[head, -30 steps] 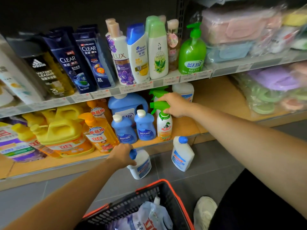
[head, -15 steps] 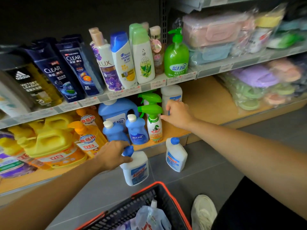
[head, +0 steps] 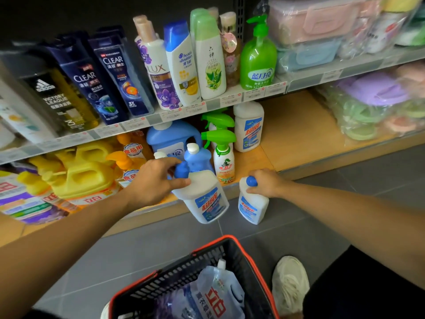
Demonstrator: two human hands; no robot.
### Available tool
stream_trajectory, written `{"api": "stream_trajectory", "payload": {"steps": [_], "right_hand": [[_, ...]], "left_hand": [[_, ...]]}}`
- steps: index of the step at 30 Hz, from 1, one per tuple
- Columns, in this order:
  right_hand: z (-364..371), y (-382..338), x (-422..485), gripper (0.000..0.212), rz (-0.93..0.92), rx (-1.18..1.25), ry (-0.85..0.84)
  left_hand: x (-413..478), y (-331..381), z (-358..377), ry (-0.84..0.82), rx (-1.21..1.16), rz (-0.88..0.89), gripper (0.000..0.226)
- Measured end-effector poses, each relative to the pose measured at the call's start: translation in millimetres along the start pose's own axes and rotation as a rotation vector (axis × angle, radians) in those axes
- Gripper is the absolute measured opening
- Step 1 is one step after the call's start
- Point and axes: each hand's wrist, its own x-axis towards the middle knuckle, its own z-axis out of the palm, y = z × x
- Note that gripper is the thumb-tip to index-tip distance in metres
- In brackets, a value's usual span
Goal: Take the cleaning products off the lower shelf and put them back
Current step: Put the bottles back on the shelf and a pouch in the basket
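White bottle [head: 202, 199], blue cap, tilted top-left, neck clasped by left grip [head: 151, 183], twin bottle [head: 253, 210] upright on floor [head: 161, 245], right grip [head: 269, 183] round cap

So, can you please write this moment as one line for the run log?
left hand: holds white bottle, tilted, before lower shelf | right hand: grips second bottle at neck

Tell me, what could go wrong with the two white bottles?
The left hand holds the tilted bottle only by its top, the right hand the upright bottle too; either might slip and drop. Going onto the lower shelf, they could knock over the green spray bottle near the edge.
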Motion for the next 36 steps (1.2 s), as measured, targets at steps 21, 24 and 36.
{"api": "stream_trajectory", "payload": {"steps": [21,24,36], "right_hand": [[-155,-7,-41,0.016,-0.098,0.515,0.456],[-171,-11,-32,0.013,-0.123,0.547,0.475],[-150,-12,26,0.027,-0.086,0.595,0.387]], "left_hand": [[-3,-34,21,-0.057,0.127,0.016,0.042],[-4,-42,19,-0.035,0.133,0.026,0.045],[7,-45,23,-0.010,0.150,0.037,0.048]]}}
